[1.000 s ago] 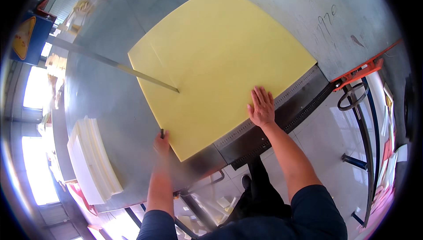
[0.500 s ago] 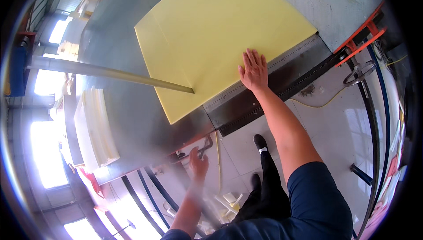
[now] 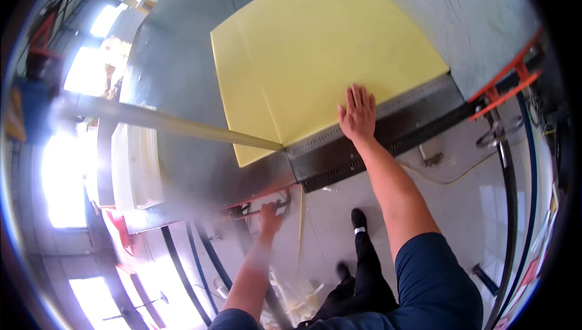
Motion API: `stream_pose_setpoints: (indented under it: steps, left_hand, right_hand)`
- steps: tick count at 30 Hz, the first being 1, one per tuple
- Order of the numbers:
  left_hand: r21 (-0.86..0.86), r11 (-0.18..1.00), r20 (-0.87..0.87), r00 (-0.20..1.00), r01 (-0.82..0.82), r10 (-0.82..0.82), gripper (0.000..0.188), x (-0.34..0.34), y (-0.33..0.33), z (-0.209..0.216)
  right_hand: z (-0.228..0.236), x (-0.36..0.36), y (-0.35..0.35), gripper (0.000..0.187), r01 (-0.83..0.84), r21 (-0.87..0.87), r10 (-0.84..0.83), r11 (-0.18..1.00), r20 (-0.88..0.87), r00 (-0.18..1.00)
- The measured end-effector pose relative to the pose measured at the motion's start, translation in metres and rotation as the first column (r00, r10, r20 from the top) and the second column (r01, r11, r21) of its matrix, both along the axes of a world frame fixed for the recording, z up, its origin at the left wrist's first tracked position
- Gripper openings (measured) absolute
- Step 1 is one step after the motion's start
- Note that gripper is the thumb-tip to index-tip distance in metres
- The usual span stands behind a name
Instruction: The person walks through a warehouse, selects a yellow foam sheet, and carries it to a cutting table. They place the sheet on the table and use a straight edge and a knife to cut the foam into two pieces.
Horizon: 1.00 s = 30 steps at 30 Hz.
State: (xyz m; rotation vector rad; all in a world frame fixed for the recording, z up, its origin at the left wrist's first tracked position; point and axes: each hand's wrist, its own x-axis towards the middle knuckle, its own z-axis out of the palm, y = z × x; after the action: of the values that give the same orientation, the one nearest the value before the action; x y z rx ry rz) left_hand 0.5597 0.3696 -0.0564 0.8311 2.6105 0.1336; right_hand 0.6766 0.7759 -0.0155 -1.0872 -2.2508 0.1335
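Note:
A large yellow foam sheet (image 3: 327, 45) lies on the metal table, its near edge along a ruled metal strip (image 3: 418, 93). My right hand (image 3: 359, 112) rests flat on the sheet near that edge, fingers stretched. A long pale bar (image 3: 200, 129) reaches in from the left, its end at the sheet's near edge. A thin line across the sheet meets the edge at the bar's end. Below the table's front edge, my left hand (image 3: 268, 218) is closed at a dark handle (image 3: 284, 201); haze blurs its fingers.
A stack of pale foam sheets (image 3: 136, 166) stands on the table's left side. Orange metal brackets (image 3: 509, 81) and a small handwheel (image 3: 490, 140) sit at the right. A yellow cord (image 3: 448, 181) and pale offcuts (image 3: 297, 300) lie on the tiled floor (image 3: 321, 221).
My left hand has moved up to the dark handle and closed. The bar's end now sits at the sheet's near edge, at the thin line. My right hand stays flat on the foam.

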Motion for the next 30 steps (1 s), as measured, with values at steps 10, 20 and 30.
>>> stream_pose_setpoints:
  steps: [10,20,30]
  left_hand:
    - [0.010,0.997,0.065,0.995,-0.078,0.077,0.041,-0.006,0.003,0.003]
    - [-0.121,0.990,0.224,0.970,-0.073,0.098,0.045,-0.007,0.004,0.024]
    - [0.190,0.974,0.094,0.990,-0.125,0.109,0.038,-0.030,0.024,0.095]
  right_hand:
    - [0.014,-0.006,0.002,0.058,0.003,-0.069,0.008,0.998,0.157,0.987]
    - [0.017,-0.012,0.002,0.061,0.012,-0.132,0.021,0.991,0.246,0.969]
    - [0.014,-0.016,0.005,0.060,0.035,-0.106,-0.002,0.994,0.292,0.956]
